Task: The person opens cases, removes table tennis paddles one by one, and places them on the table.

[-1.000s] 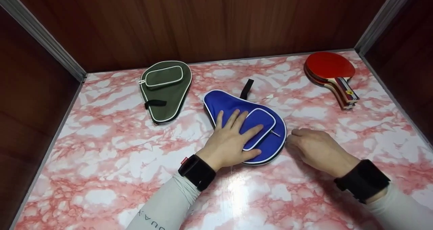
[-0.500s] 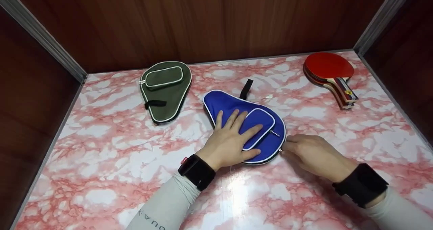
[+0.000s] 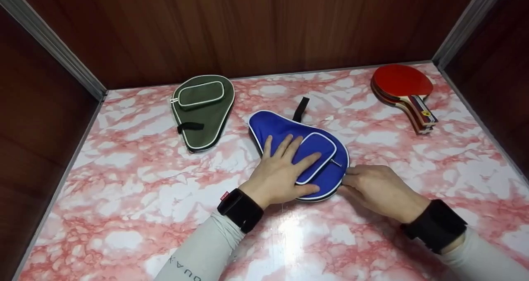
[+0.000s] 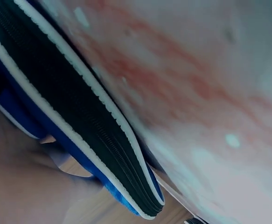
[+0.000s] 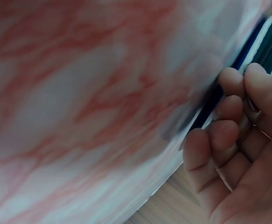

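A blue paddle-shaped zip case (image 3: 281, 126) with white piping lies at the middle of the table, its narrow end to the upper left. My left hand (image 3: 279, 175) rests on it with fingers spread, partly over the front pocket. At the rounded right edge, my right hand (image 3: 380, 190) pinches the zipper pull (image 5: 252, 105) between thumb and forefinger; most of the pull is hidden by the fingers. In the right wrist view the dark zipper (image 5: 268, 49) runs on past the fingertips. Along the side seen in the left wrist view, the zipper band (image 4: 98, 126) looks closed.
An olive-green paddle case (image 3: 206, 120) lies at the back left. Red table tennis bats (image 3: 403, 80) are stacked at the back right. A black strap (image 3: 303, 107) sticks out behind the blue case. Dark wooden panels (image 3: 264, 29) border the pink-and-white marbled table (image 3: 124, 215).
My right hand has slid a little toward me along the blue case's rounded edge, pinching the zipper pull. The left hand and the case have stayed in place.
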`<state>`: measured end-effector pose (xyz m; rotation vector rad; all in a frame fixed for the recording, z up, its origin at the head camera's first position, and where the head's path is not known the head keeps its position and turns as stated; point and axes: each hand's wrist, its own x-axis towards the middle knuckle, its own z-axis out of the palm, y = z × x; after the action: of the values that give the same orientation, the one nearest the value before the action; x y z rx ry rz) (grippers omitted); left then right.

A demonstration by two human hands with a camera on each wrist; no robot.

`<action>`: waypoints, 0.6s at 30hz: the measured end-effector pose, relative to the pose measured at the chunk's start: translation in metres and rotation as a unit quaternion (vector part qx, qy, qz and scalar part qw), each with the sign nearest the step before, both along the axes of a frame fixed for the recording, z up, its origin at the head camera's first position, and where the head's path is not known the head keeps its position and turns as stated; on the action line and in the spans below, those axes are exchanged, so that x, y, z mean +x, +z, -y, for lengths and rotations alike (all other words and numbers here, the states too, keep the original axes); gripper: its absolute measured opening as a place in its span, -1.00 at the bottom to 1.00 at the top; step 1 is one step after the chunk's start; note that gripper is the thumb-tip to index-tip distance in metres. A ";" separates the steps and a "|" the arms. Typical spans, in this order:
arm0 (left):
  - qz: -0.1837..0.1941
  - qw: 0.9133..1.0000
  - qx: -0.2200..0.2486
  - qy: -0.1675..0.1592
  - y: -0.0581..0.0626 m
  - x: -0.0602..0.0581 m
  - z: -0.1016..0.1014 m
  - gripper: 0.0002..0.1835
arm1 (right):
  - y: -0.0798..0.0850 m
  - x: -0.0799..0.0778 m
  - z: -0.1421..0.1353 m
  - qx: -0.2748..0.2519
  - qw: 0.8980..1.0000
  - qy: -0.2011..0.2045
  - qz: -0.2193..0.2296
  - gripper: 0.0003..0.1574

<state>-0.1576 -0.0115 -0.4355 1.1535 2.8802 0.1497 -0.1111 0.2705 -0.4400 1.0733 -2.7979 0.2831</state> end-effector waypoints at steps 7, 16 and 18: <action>-0.005 1.000 -0.008 -0.022 0.009 0.002 0.013 0.09 | 0.001 -0.008 -0.010 0.004 0.999 -0.040 -0.010 -0.91; -0.020 0.997 0.033 -0.070 0.013 -0.010 0.030 -0.07 | 0.002 -0.035 -0.021 0.016 0.995 -0.090 -0.046 -0.74; -0.017 0.996 0.039 -0.074 0.011 -0.014 0.034 -0.14 | 0.003 -0.042 -0.019 0.014 0.994 -0.103 -0.039 -0.72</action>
<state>-0.1720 -0.0452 -0.4247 1.3893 2.8265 0.2419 -0.1529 0.2900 -0.4375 0.7747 -2.8192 0.1746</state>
